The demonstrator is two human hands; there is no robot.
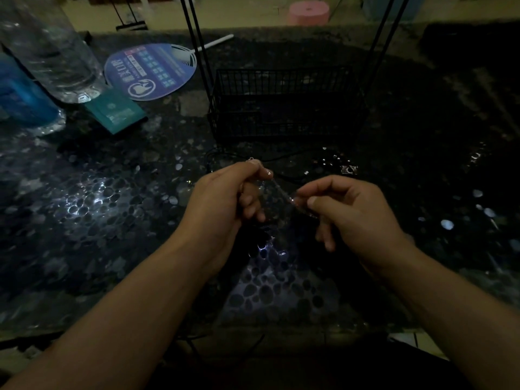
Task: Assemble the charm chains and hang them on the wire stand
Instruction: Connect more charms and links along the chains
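Left hand (pixel 225 198) and right hand (pixel 346 209) each pinch an end of the chain (pixel 281 190), stretching it taut above the worktop (pixel 98 220), likely for joining charms; the stand (pixel 287 105) waits behind.

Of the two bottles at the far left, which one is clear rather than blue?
The taller clear bottle, standing behind and right of the blue bottle, nearest the round fan.

Both forearms bare to frame edge (no sleeves visible); left hand (pixel 222 198), right hand (pixel 357 212) ungloved, ringless.
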